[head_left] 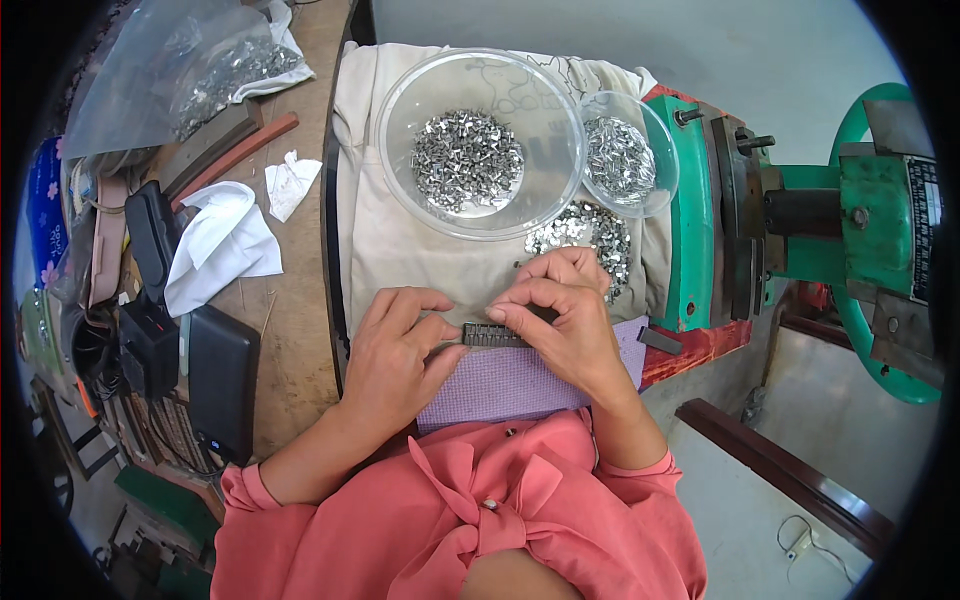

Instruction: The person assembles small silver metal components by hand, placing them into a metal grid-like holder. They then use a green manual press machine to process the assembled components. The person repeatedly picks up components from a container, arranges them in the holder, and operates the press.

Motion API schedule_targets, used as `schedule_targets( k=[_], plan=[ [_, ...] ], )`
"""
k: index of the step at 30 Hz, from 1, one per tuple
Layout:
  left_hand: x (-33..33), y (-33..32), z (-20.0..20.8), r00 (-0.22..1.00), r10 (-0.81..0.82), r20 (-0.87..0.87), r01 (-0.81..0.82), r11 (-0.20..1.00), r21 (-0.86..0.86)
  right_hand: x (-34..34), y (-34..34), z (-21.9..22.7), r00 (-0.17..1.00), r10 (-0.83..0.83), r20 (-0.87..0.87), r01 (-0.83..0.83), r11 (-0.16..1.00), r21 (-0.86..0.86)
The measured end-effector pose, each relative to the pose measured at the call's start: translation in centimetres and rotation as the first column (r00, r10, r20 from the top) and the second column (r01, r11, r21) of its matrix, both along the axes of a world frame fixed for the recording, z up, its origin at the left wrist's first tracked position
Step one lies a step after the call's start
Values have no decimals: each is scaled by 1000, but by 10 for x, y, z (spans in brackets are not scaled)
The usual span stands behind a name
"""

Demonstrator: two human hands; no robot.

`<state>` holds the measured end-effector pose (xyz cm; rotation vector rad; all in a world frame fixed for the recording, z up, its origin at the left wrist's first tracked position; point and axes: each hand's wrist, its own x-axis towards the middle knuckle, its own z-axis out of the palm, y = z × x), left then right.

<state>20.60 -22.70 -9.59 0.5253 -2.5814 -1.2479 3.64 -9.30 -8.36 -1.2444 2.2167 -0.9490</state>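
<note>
A small dark slotted metal block [484, 335], with a row of small metal pieces in it, lies on a purple textured mat [480, 385] in front of me. My left hand [398, 345] is curled at its left end, thumb and fingertips against it. Over the block's right part, my right hand [560, 315] has thumb and index finger pinched together; whatever is between them is too small to make out. Just beyond the right hand lies a loose pile of small shiny metal pieces [612, 250], partly hidden by the fingers.
A large clear tub [385, 150] and a smaller clear tub [672, 165] hold small metal parts. To the right stands a green machine [690, 230] with a handwheel [845, 130]. A short dark bar [659, 341] lies by the mat. A black power bank [222, 380] and white cloth [228, 240] are left.
</note>
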Motion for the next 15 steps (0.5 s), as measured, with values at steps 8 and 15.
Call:
schedule_targets(
  k=[8, 15],
  plan=[
    [1, 0, 0, 1000, 1, -19, -2, 1000, -21, -44, 7, 46, 945, -245, -215, 205, 960, -193],
    [-3, 1, 1, 1000, -1, 4, 1, 1000, -3, -109, -15, 45, 832, -392, -393, 310, 915, -257]
  ],
)
